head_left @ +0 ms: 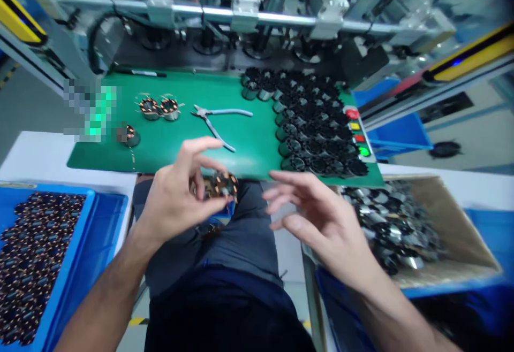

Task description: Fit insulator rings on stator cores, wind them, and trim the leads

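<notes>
My left hand [180, 191] grips a copper-wound motor stator [225, 185] between thumb and fingers, above my lap at the mat's front edge. Apart from it, to the right, my right hand [309, 210] hangs in the air with its fingers spread and nothing in them; it is slightly blurred. Beyond both hands, a pair of cutting pliers [219, 119] with pale blue handles lies spread on the green mat [196, 87]. Two wound stators [158, 108] with loose wire ends stand to the left of the pliers. Another stator [129, 136] sits nearer, partly blurred out.
Rows of black-topped metal stator cores [309, 122] cover the mat's right side, beside a strip of coloured buttons [358, 132]. A cardboard box [461, 229] of metal cores stands at right. The blue tray [76, 245] at left holds many wound stators. Machine frame [241, 17] spans the back.
</notes>
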Available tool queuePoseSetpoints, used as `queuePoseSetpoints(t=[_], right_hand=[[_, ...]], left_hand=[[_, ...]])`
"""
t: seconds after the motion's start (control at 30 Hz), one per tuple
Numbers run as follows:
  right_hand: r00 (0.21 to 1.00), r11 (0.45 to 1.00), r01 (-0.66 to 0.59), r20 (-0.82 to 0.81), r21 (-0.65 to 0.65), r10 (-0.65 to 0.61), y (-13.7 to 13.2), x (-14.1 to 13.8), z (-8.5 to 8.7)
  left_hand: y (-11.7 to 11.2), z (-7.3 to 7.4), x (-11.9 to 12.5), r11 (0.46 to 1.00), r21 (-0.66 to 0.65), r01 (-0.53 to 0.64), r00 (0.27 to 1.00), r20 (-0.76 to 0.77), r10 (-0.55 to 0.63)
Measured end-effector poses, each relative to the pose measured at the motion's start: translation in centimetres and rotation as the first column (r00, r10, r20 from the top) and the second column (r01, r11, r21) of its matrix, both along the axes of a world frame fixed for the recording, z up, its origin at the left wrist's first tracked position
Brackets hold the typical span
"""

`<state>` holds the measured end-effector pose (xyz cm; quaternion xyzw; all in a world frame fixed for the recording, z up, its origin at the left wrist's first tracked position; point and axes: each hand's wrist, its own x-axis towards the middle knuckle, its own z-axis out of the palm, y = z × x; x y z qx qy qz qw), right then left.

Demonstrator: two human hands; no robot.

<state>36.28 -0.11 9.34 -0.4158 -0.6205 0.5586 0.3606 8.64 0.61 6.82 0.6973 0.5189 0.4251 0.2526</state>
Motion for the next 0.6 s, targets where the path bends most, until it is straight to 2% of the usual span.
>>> queuePoseSetpoints(t=[0.07, 0.1, 0.13, 0.2, 0.3, 0.4, 0.5, 0.6], right_hand=[[0.988, 0.972, -0.146, -0.073, -0.186, 0.134, 0.3, 0.0, -0.1], [0.975, 0.943, -0.218, -0.107, -0.252, 0.197, 0.4, -0.1, -0.3], [0.963, 0.918, -0.262, -0.144, -0.299, 0.228, 0.3, -0.2, -0.5], [0.96, 0.9, -0.25, -0.211, -0.356, 0.183, 0.1, -0.6, -0.9], [0.968, 0.922, -0.103, -0.25, -0.373, 0.007, -0.3, -1.2, -1.3], [0.963, 0.937, -0.019, -0.257, -0.349, -0.077, -0.3, -1.8, -1.5], [0.943, 0.925, -0.065, -0.327, -0.375, -0.066, -0.3, -2.0, -1.9], [0.909, 0.909, -0.142, -0.414, -0.391, -0.037, -0.4, -1.4, -2.3]], left_hand=[[-2.9, 1.3, 0.7, 0.978, -0.018, 0.207, 0.978, -0.029, -0.207], [-4.1, 1.6, 1.0, 0.967, -0.02, 0.256, 0.966, -0.043, -0.256], [-5.0, 1.7, 1.2, 0.966, -0.016, 0.258, 0.965, -0.043, -0.258], [-6.4, 1.6, 1.5, 0.989, 0.008, 0.147, 0.989, 0.015, -0.147], [-7.7, 1.3, 2.0, 0.997, 0.025, -0.067, 0.994, 0.085, 0.065], [-8.3, 1.4, 2.8, 0.994, 0.042, -0.098, 0.995, 0.01, 0.098], [-8.5, -0.1, 3.1, 0.998, 0.009, -0.065, 0.997, -0.033, 0.066], [-8.6, -3.7, 2.4, 0.985, -0.166, 0.056, 0.998, 0.02, -0.053]])
